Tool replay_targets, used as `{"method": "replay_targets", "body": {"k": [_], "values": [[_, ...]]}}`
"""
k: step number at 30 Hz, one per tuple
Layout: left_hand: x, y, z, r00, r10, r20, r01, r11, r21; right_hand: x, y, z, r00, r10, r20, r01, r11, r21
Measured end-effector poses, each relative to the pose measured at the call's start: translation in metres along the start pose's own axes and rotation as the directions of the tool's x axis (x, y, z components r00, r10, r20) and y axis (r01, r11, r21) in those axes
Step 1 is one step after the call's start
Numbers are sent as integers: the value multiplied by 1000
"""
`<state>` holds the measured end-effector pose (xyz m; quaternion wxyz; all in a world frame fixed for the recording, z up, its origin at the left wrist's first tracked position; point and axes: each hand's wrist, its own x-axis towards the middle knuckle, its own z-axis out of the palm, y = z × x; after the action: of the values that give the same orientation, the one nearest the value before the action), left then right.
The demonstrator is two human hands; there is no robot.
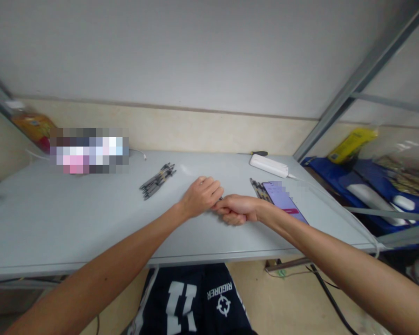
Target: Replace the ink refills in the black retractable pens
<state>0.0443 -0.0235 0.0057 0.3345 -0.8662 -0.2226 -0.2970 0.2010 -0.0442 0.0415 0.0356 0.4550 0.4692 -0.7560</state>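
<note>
My left hand (202, 195) and my right hand (238, 208) meet above the front middle of the table. Both are closed, fingers curled inward, around what looks like a pen (221, 199); only a small dark bit of it shows between them, the rest being covered by the fingers. Left of my hands lies a bundle of grey and black pens (157, 181), side by side on a slant. More pens (256, 188) lie to the right, partly behind my right wrist, against a phone (282, 197) with a lit screen.
A white power strip (268, 165) with a cable sits at the back right, near a screwdriver (260, 153). A bottle of orange liquid (35, 123) stands at the far left beside a blurred-out patch. Metal frame posts (330, 107) and a blue shelf (321, 170) border the right side.
</note>
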Motion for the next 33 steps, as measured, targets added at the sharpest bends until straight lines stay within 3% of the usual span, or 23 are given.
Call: {"method": "replay_targets", "body": {"k": [2, 4, 6, 8, 13, 16, 18, 22, 25, 28, 30, 31, 33], "values": [[-1, 1, 2, 1000, -16, 18, 17, 1000, -16, 2, 0, 9, 972, -74, -224, 40, 988, -150], [-1, 1, 3, 997, -46, 62, 48, 998, -28, 5, -1, 18, 889, -173, -423, 14, 936, -352], [-1, 1, 1, 988, -81, 134, 87, 995, -38, 6, -4, 24, 787, -274, -553, -83, 841, -535], [-1, 0, -2, 970, -118, 214, 134, 989, -62, 8, -7, 28, 714, -350, -607, -186, 740, -646], [5, 2, -10, 923, -192, 333, 239, 965, -106, 11, -5, 28, 663, -434, -610, -298, 594, -747], [10, 7, -11, 876, -262, 405, 318, 945, -77, 9, -4, 23, 596, -510, -620, -399, 483, -780], [13, 11, -11, 811, -336, 479, 405, 913, -44, 8, -6, 19, 562, -553, -616, -470, 400, -787], [16, 13, -11, 621, -479, 621, 580, 814, 47, 8, -13, 14, 546, -619, -565, -537, 259, -803], [13, 10, -7, 552, -490, 675, 627, 777, 51, 14, -15, 13, 537, -649, -538, -542, 223, -810], [8, 5, -3, 520, -494, 697, 663, 748, 36, 23, -15, 13, 513, -672, -534, -540, 231, -809], [5, 1, -1, 522, -479, 705, 687, 726, -16, 26, -15, 11, 488, -693, -531, -538, 240, -808], [3, -2, -1, 543, -464, 700, 694, 717, -63, 27, -15, 9, 477, -698, -534, -539, 248, -805], [0, -8, -2, 630, -442, 638, 679, 712, -178, 26, -15, 3, 457, -686, -567, -554, 279, -784]]}}
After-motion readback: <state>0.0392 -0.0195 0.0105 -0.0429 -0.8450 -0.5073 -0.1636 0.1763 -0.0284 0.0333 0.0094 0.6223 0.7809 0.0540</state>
